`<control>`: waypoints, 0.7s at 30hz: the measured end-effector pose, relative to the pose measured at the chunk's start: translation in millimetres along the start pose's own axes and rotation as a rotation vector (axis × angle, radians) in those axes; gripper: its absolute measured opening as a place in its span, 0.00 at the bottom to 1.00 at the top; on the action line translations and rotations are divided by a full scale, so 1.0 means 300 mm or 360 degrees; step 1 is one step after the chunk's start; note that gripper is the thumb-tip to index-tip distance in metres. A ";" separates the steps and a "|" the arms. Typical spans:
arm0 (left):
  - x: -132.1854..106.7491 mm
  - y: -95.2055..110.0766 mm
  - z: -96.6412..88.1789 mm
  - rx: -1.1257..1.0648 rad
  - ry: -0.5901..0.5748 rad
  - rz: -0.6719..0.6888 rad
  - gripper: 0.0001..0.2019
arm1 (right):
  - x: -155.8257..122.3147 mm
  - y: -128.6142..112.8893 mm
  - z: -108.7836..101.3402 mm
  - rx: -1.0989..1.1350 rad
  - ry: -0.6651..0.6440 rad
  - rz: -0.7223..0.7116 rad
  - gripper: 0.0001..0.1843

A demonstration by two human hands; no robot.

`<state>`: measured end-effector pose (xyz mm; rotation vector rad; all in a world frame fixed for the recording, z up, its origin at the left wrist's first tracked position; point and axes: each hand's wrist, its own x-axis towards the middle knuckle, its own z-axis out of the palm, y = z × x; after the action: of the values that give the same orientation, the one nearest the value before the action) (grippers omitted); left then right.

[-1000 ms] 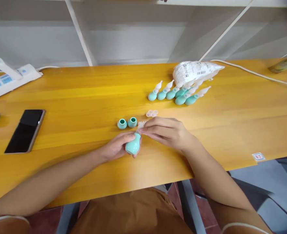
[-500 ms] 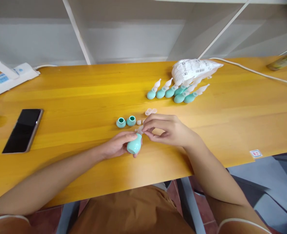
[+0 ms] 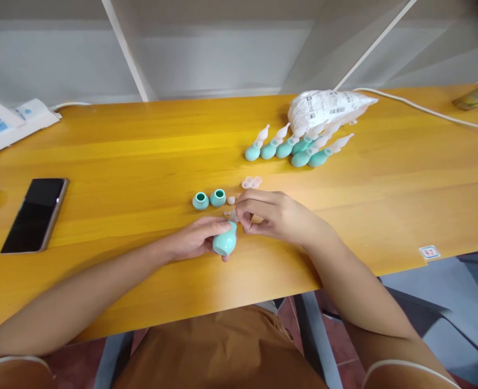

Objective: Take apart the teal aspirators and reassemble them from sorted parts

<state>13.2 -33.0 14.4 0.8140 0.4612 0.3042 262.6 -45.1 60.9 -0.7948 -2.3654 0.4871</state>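
Note:
My left hand (image 3: pixel 194 237) is wrapped round a teal rubber bulb (image 3: pixel 225 241) just above the yellow table (image 3: pixel 141 156). My right hand (image 3: pixel 275 216) pinches a small clear tip (image 3: pixel 233 216) at the bulb's neck. Two open teal bulbs (image 3: pixel 208 199) stand just beyond my left hand. A few loose clear tips (image 3: pixel 251 182) lie behind my right hand. Several bulbs with clear tips fitted (image 3: pixel 291 148) lie in a row further back.
A white plastic bag (image 3: pixel 324 108) lies behind the row of fitted bulbs. A black phone (image 3: pixel 34 213) lies at the left, a white power strip (image 3: pixel 7 121) at the far left. A white cable (image 3: pixel 425 111) crosses the right rear. A small sticker (image 3: pixel 429 252) sits near the right front edge.
My right fingers have curled from lying over the bulb's neck into a pinch on the clear tip. The view has shifted slightly; the left hand keeps its hold.

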 end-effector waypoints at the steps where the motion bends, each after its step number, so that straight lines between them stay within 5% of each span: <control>1: 0.001 0.001 0.001 0.0001 -0.0001 -0.0003 0.23 | 0.000 0.000 0.001 -0.0003 0.0001 -0.0008 0.09; 21: 0.009 0.003 -0.003 -0.0127 -0.0062 0.0019 0.19 | 0.002 0.015 0.009 0.0102 0.0149 -0.0020 0.09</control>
<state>15.0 -30.6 13.6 0.7439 0.4053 0.3150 262.5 -41.8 56.9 -0.7571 -2.2560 0.5069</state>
